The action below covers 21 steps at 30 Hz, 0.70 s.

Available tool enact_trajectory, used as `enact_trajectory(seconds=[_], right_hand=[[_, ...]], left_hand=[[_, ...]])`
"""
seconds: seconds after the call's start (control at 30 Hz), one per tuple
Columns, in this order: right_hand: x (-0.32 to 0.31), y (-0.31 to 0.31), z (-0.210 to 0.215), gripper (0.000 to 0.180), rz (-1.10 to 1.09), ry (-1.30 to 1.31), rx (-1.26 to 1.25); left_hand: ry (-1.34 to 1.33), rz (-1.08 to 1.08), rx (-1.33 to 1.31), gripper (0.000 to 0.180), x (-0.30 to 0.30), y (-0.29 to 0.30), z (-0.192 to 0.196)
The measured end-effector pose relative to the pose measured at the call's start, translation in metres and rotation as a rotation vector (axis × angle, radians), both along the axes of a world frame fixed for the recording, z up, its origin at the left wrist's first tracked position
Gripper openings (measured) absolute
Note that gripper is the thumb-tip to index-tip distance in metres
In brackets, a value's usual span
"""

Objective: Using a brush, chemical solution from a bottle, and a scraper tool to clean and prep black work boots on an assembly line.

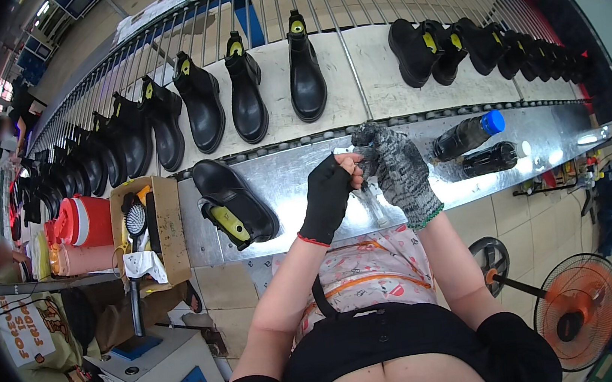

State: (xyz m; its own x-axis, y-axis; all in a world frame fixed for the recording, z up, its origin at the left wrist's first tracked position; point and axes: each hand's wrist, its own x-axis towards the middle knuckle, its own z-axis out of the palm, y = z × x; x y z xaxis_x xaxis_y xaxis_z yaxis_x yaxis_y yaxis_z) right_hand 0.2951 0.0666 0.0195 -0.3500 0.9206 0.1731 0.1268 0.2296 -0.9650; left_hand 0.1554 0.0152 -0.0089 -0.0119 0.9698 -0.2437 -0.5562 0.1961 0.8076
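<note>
My left hand (328,197), in a black fingerless glove with red trim, is closed, its bare fingertips pinched together over the metal worktop (288,170). Pressed against it is my right hand (399,176), in a grey knitted glove with a green cuff, its fingers curled in. Whatever they grip is mostly hidden; a pale, translucent narrow thing (374,207) shows below the fingers, too unclear to name. Left of my hands a black ankle boot (235,199) lies on the metal, its yellow-green insole showing. To the right are a dark bottle with a blue cap (462,137) and a second dark bottle (490,159).
Beyond the worktop, black boots stand in a row on a pale conveyor (355,95) with metal rollers (329,0). At left are a cardboard box (171,229) holding a hairbrush (136,219), and a red jug (87,220). An orange fan (578,311) stands lower right.
</note>
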Motion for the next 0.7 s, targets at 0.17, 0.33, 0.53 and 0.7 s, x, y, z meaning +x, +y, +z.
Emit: enact_trajectory(seconds=[0.17,0.33,0.53,0.7], right_hand=[[0.0,-0.001,-0.003,0.031,-0.001,0.042,-0.09],[-0.002,0.0,-0.007,0.032,-0.008,0.145,-0.26],[0.0,0.0,-0.003,0.032,0.029,-0.036,-0.069],[0.003,0.002,0.005,0.029,0.042,-0.425,0.297]], left_hand=[[-0.013,-0.005,0.011,0.023,0.0,0.0,0.0],[-0.032,-0.009,0.029,0.023,-0.001,0.0,0.0],[-0.036,0.002,0.014,0.022,0.0,0.0,0.0],[0.063,-0.003,-0.014,0.023,-0.002,-0.001,0.002]])
